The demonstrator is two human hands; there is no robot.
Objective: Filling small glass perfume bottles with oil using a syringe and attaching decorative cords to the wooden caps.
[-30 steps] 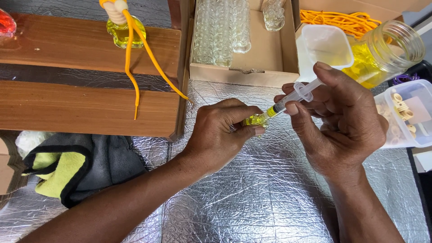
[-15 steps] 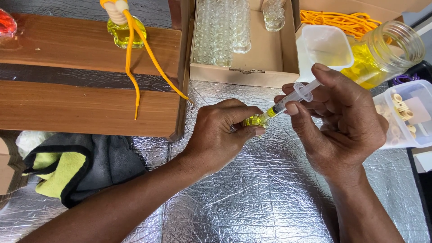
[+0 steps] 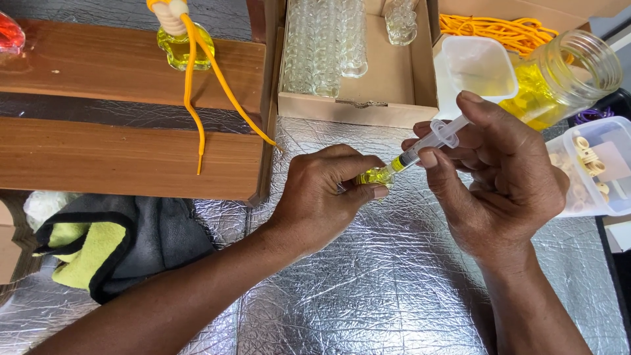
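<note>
- The left hand (image 3: 322, 197) is curled closed around a small clear glass bottle holding yellow liquid (image 3: 374, 176), pinching it between thumb and fingers just above the crinkled silver foil surface (image 3: 368, 296).
- The right hand (image 3: 499, 184) grips a slim clear plastic syringe with yellow liquid near its tip (image 3: 420, 150); fingers wrap the barrel and the thumb lies along its upper side.
- The syringe slants down to the left, and its tip meets the mouth of the small bottle between the two hands.
- Behind the right hand stands a white translucent plastic tub (image 3: 474, 66), and just right of it a large clear glass jar with yellow liquid (image 3: 559, 82) leans on its side.
- At the right edge sits a clear plastic box of small pale caps (image 3: 591, 164).
- An open cardboard box (image 3: 394, 98) behind the hands holds rows of empty clear glass bottles (image 3: 325, 43).
- On the left, a stepped brown wooden shelf (image 3: 125, 151) carries a filled yellow bottle with a pale cap and a long orange cord (image 3: 177, 46).
- A grey and lime-green cloth (image 3: 112, 243) lies crumpled below the shelf.
- A bundle of orange cords (image 3: 499, 29) lies in a box at the top right.
</note>
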